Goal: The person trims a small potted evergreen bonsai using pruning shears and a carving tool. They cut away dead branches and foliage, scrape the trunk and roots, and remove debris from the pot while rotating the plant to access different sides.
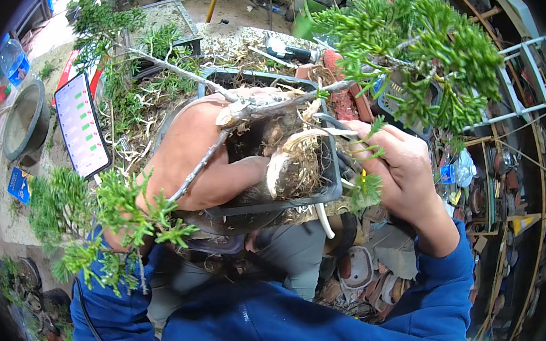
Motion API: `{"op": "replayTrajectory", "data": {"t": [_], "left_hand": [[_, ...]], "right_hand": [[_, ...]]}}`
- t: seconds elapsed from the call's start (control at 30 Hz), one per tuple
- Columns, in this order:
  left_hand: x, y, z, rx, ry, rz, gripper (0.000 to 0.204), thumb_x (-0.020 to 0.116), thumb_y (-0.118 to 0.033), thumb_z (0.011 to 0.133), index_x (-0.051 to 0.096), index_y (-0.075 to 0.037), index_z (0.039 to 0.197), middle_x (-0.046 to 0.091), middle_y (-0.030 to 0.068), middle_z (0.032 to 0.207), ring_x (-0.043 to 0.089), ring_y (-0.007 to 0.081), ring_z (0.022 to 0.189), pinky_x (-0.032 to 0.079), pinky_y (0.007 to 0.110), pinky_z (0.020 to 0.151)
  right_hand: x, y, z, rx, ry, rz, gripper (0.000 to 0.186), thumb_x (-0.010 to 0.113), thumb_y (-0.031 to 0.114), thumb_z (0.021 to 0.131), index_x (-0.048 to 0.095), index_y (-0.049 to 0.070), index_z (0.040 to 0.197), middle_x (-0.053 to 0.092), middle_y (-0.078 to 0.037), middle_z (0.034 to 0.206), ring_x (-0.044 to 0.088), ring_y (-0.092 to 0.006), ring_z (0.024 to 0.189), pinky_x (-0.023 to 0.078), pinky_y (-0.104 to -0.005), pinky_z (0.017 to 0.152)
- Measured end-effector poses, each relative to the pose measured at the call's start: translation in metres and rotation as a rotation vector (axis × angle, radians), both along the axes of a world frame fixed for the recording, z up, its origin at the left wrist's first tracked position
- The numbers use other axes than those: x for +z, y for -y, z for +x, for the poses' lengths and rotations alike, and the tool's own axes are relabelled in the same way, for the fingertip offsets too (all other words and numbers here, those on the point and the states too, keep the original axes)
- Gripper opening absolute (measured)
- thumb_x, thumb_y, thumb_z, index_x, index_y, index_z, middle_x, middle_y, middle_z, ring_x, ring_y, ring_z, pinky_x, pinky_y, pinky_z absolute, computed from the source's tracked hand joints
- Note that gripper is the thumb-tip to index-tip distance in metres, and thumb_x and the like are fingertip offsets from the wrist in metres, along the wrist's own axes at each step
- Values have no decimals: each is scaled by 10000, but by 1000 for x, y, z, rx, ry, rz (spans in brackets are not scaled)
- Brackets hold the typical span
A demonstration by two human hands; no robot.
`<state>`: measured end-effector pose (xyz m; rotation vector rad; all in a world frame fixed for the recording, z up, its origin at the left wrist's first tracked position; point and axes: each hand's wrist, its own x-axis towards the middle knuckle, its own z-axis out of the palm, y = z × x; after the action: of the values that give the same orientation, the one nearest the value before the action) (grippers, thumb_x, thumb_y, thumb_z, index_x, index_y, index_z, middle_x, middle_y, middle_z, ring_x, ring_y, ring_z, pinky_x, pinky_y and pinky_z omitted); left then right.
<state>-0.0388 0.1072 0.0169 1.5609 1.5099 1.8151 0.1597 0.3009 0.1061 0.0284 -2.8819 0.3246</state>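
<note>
A juniper bonsai (pixel 293 103) with leafy branches left and right sits in a black square plastic pot (pixel 263 204). Pale, peeled wood (pixel 278 170) and fine roots show at its base. My left hand (pixel 192 152) reaches round the trunk inside the pot, closed on it, its upper fingers partly hidden by branches and its thumb beside the peeled wood. My right hand (pixel 397 165) is closed at the pot's right side on a dark-handled tool (pixel 332 121), whose working end is largely hidden behind pale wood strips and green sprigs.
A phone (pixel 81 123) with its screen lit lies left, near a grey basin (pixel 22 122). Wood shavings cover the worktop (pixel 234 43), with a dark power tool (pixel 284 50) and a reddish planter (pixel 343 78) behind. Stacked pots (pixel 355 268), bottles (pixel 463 168) and a metal rack (pixel 539 72) crowd the right.
</note>
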Motion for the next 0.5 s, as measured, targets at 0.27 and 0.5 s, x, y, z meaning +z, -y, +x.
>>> {"op": "replayTrajectory", "data": {"t": [0.27, 0.5], "left_hand": [[5, 7, 10, 140, -38, -104, 326, 644, -273, 1011, 747, -21, 1190, 778, 151, 1110, 713, 303, 1082, 398, 478, 1154], [-1, 3, 13, 161, 32, -63, 271, 623, -179, 959, 748, -1, 1119, 761, 173, 1021, 662, 360, 1006, 440, 451, 1059]], "right_hand": [[-13, 65, 35, -6, -37, -206, 489, 751, 28, 885, 647, -52, 1357, 754, -240, 1067, 773, -345, 837, 593, -330, 745], [-15, 81, 15, -87, -158, -61, 402, 727, 51, 903, 688, -73, 1283, 738, -261, 968, 737, -353, 720, 568, -356, 651]]}}
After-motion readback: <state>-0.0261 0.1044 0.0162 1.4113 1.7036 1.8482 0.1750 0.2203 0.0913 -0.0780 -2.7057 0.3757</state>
